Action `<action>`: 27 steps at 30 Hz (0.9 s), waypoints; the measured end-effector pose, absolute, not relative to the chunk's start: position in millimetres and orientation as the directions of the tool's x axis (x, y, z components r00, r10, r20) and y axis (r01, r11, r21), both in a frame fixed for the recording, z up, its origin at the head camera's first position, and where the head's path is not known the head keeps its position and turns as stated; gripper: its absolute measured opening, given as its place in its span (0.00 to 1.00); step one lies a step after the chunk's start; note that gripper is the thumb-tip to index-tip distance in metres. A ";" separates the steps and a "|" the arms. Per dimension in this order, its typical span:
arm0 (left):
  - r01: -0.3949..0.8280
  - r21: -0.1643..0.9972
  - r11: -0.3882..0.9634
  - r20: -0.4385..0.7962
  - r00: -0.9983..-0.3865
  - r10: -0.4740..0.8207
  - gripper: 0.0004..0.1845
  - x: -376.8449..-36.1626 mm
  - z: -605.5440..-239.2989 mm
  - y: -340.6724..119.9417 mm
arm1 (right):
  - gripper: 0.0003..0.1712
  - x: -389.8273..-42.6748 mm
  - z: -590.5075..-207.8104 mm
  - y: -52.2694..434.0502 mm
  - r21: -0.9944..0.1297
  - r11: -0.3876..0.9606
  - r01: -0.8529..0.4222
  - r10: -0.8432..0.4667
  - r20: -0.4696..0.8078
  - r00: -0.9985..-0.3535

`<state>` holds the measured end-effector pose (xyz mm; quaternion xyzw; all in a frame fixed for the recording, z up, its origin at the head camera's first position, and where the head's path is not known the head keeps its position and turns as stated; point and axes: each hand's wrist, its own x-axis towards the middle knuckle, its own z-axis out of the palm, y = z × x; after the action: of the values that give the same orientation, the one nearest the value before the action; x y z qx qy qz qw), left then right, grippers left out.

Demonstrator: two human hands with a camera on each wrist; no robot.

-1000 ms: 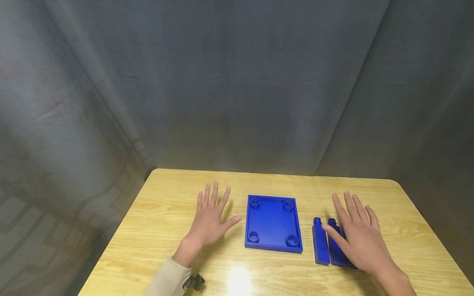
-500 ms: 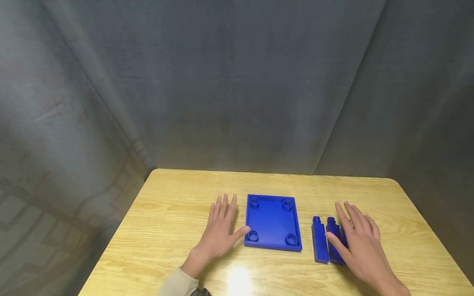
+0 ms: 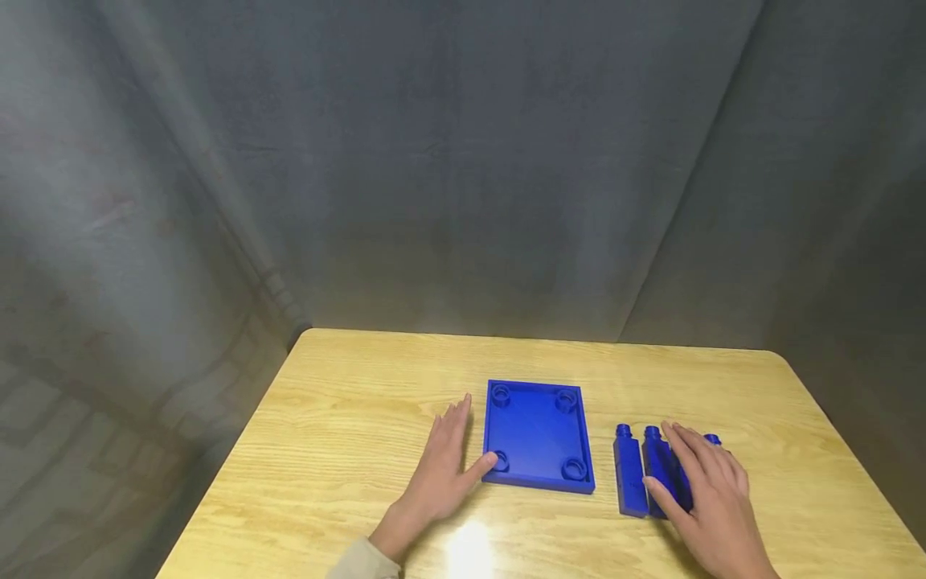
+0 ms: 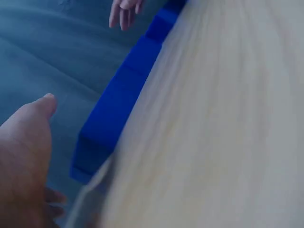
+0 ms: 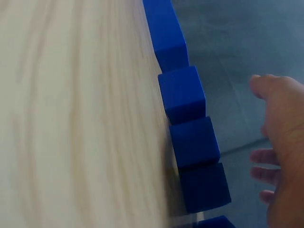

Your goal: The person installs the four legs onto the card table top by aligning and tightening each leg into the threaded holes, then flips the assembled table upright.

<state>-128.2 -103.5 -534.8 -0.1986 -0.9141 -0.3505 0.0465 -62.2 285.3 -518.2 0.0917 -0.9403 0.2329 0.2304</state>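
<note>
A blue square tray (image 3: 538,430) with round sockets in its corners lies on the wooden table (image 3: 347,434). My left hand (image 3: 444,466) lies flat beside the tray's left edge, and its thumb touches the near left corner. In the left wrist view the tray's side wall (image 4: 118,104) runs just past my thumb (image 4: 31,137). To the right of the tray lie several blue peg-ended bars (image 3: 631,470) side by side. My right hand (image 3: 705,490) rests over them with straight fingers and covers the rightmost ones. The right wrist view shows the bars' square ends (image 5: 194,142) in a row beside my right hand (image 5: 282,142).
The table has rounded corners, and its right edge (image 3: 854,450) is close to the bars. A grey curtain (image 3: 463,161) hangs behind and around the table. Bare wood lies to the left of my left hand and beyond the tray.
My left hand slid right until its thumb met the tray's corner. My right hand drew back toward me and settled lower over the bars, so one far peg tip now shows.
</note>
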 end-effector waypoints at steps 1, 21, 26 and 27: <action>0.398 0.631 0.666 0.229 -0.916 0.331 0.50 -127.8 -537.9 -102.2 | 0.45 -61.7 -519.8 285.1 -0.392 0.874 -0.287 -0.070 0.482 -0.873; 0.451 0.583 0.676 0.241 -0.890 0.387 0.45 -127.7 -553.6 -97.7 | 0.49 -56.7 -542.8 269.4 -0.317 0.889 -0.331 -0.173 0.436 -0.883; 0.440 0.575 0.689 0.227 -0.896 0.382 0.45 -126.3 -553.2 -98.0 | 0.48 -56.4 -542.5 268.3 -0.294 0.898 -0.326 -0.179 0.431 -0.884; 0.439 0.574 0.691 0.225 -0.896 0.382 0.45 -126.1 -553.3 -98.0 | 0.48 -56.2 -542.3 267.8 -0.294 0.900 -0.321 -0.177 0.426 -0.887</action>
<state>-126.1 -98.0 -553.3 -0.2237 -0.9185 -0.3230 0.0440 -56.2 267.8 -542.3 0.1306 -0.9544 0.1811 0.1981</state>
